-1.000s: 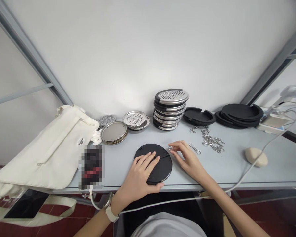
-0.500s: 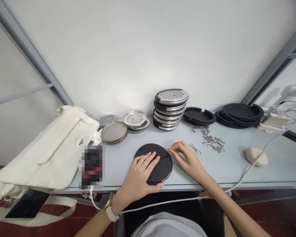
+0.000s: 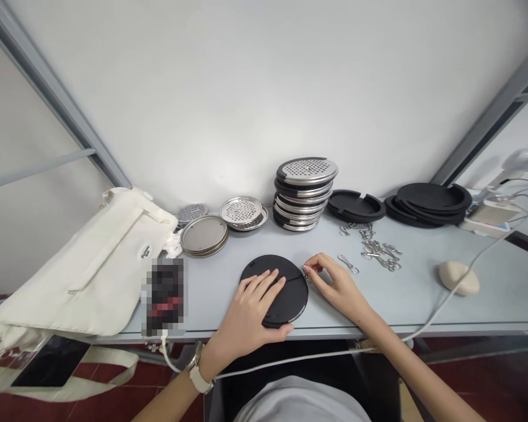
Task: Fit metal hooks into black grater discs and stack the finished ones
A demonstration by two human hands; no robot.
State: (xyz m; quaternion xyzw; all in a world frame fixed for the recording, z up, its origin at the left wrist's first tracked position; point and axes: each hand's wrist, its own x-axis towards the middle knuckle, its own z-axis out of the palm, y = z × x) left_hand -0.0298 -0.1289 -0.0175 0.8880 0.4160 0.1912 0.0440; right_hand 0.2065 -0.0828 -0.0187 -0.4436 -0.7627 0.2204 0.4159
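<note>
A round black disc [image 3: 293,302] with a narrow slot lies near the desk's front edge. My left hand [image 3: 250,308] rests flat on it, fingers spread, with the thumb at its near rim. At the disc's right edge, my right hand [image 3: 328,281] pinches a small metal wire clip [image 3: 306,274] between thumb and index finger; most of the clip is hidden by the fingers. Just right of that hand lies a loose wire clip [image 3: 348,264], and a pile of similar clips [image 3: 381,253] is farther right.
Behind stand a tall stack of black-rimmed perforated metal discs [image 3: 305,202], black round holders [image 3: 356,206], more black holders [image 3: 431,202], perforated metal plates [image 3: 242,211] and plain metal discs [image 3: 203,233]. A cream bag [image 3: 83,269] sits left; a beige mouse [image 3: 459,278] and cable lie right.
My right hand has shifted slightly, turning the wire clip and bringing it against the disc's right edge. My left hand has stayed on the disc.
</note>
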